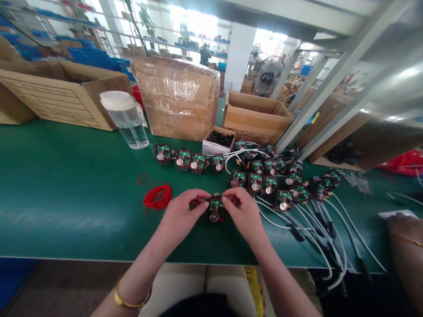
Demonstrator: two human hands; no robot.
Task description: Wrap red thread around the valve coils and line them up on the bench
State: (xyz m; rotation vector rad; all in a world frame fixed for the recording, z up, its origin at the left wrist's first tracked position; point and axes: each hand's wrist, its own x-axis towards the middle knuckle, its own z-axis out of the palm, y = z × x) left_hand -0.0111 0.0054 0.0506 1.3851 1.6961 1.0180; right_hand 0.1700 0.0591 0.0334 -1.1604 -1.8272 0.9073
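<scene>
In front of me a small module (215,214) with a green circuit board, a dark housing and a round metal disc sits between my hands. Along its far edge runs a thin black part (216,198). My left hand (181,215) pinches the left end of that part between thumb and fingertips. The right end is pinched by my right hand (245,215) in the same way. Whether the black part is fixed to the module, I cannot tell. A coil of red wire (157,197) lies left of my left hand.
Several similar modules (255,182) stand behind and to the right, many with white cables (307,226). A small box of black parts (218,140), a water jug (128,123) and cardboard boxes (178,99) line the back. Another person's hand (406,231) rests at far right.
</scene>
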